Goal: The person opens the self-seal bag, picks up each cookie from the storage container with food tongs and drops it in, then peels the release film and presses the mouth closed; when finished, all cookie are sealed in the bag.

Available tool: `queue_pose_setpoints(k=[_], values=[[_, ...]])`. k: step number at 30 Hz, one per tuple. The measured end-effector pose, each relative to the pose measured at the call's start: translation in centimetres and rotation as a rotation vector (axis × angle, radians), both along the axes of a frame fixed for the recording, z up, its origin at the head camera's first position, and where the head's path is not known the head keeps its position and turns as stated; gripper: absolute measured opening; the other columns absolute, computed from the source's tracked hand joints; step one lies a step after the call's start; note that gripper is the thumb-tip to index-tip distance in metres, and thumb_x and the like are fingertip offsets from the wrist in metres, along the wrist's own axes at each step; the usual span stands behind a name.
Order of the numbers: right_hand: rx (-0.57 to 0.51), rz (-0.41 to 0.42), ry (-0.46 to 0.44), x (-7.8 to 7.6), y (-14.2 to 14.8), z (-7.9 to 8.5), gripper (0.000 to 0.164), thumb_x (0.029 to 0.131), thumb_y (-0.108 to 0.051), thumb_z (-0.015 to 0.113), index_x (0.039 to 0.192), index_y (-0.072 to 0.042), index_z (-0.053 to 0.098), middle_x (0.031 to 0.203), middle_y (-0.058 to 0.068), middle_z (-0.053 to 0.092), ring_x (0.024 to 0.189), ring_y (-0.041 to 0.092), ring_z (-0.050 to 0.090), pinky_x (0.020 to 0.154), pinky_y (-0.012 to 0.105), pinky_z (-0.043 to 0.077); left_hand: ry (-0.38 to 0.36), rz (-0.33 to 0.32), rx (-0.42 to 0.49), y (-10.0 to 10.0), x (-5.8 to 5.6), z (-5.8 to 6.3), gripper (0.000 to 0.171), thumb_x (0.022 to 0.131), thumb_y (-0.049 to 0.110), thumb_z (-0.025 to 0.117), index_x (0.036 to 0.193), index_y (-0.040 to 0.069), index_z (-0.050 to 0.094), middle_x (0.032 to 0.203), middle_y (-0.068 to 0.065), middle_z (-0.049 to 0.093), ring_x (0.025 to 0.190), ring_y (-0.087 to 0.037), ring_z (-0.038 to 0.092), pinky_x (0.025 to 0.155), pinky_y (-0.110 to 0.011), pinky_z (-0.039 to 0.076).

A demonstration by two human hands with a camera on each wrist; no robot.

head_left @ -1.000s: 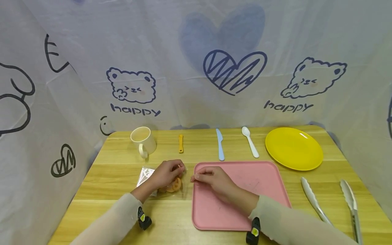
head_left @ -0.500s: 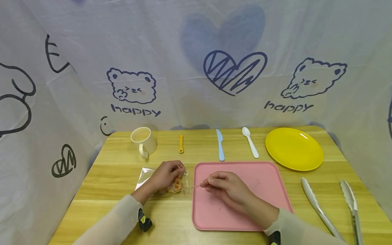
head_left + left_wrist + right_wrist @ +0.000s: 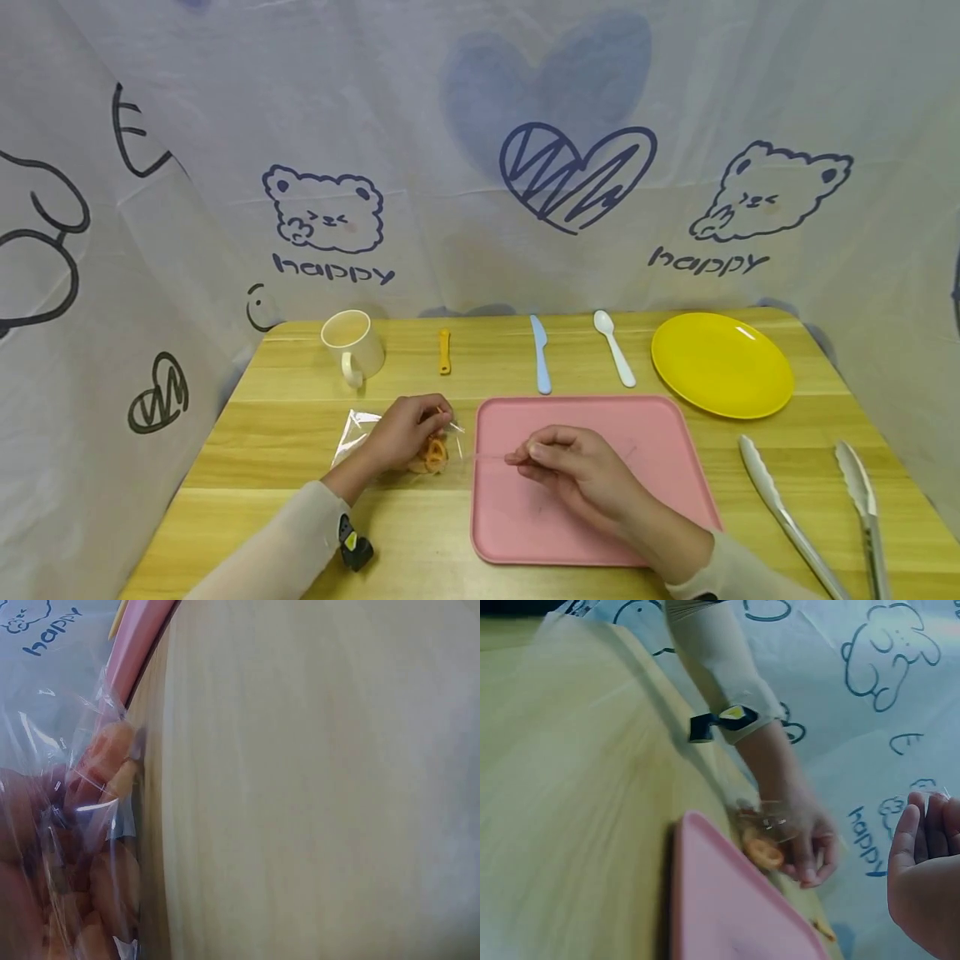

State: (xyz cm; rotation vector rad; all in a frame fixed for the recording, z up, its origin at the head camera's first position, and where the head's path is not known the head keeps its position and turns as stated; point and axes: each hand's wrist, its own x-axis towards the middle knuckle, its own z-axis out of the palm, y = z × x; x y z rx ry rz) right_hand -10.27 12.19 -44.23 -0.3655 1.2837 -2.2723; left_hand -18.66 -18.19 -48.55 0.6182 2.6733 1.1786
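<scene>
A clear plastic bag (image 3: 356,427) with orange ring-shaped snacks (image 3: 435,456) inside lies on the table, left of the pink tray (image 3: 517,533). My left hand (image 3: 405,429) grips the bag's upper edge, thumb and fingers together; in the left wrist view its fingers show through the crinkled plastic (image 3: 45,742). Above the tray, my right hand (image 3: 585,471) pinches a thin clear strip (image 3: 489,456) that points left toward the bag. Whether the strip still joins the bag I cannot tell. In the right wrist view, an orange ring (image 3: 763,853) shows just below the left hand.
Behind the bag stand a cream mug (image 3: 360,346) and a short yellow handle-like piece (image 3: 445,352). A light blue knife (image 3: 541,354) and a white spoon (image 3: 615,350) lie behind the tray. At right are a yellow plate (image 3: 720,367) and metal tongs (image 3: 780,508).
My right hand has drawn away from the bag, rightward and toward me over the tray, with the thin strip stretched from its fingertips. The left hand has stayed nearly in place.
</scene>
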Motion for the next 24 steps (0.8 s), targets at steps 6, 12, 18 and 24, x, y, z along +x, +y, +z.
queue_pose_setpoints(k=[6,12,18,24], values=[[0.025,-0.039,0.047,0.2,1.7,0.9,0.021,0.105,-0.001,0.054,0.107,-0.006,0.075,0.109,0.008,0.076,0.11,0.019,0.071,0.1,0.034,0.055,0.034,-0.003,-0.013,0.0,0.1,0.0,0.015,0.105,0.015,0.061,0.096,0.016,0.072,0.072,0.005,0.061,0.064,-0.007,0.053,0.057,-0.023,0.043],[0.078,-0.069,0.144,0.3,5.1,1.0,0.024,0.106,0.002,0.05,0.107,-0.005,0.073,0.108,0.007,0.076,0.107,0.019,0.072,0.096,0.034,0.057,0.044,-0.003,-0.017,0.0,0.1,-0.1,0.014,0.105,0.016,0.061,0.095,0.017,0.072,0.072,0.006,0.06,0.065,-0.008,0.054,0.059,-0.023,0.044],[0.173,-0.145,0.228,0.8,10.1,1.3,0.024,0.107,0.004,0.046,0.107,-0.006,0.069,0.105,0.005,0.075,0.103,0.019,0.073,0.094,0.036,0.059,0.064,0.005,-0.033,0.1,0.2,-0.1,0.014,0.105,0.017,0.062,0.096,0.018,0.072,0.073,0.006,0.061,0.065,-0.008,0.053,0.06,-0.024,0.044],[0.187,-0.205,0.167,1.1,16.0,1.3,0.031,0.109,0.003,0.04,0.108,-0.006,0.069,0.103,0.004,0.073,0.099,0.017,0.073,0.09,0.031,0.059,0.071,0.007,-0.046,0.1,0.2,-0.1,0.013,0.105,0.017,0.062,0.097,0.016,0.072,0.073,0.006,0.06,0.065,-0.008,0.053,0.061,-0.025,0.045]])
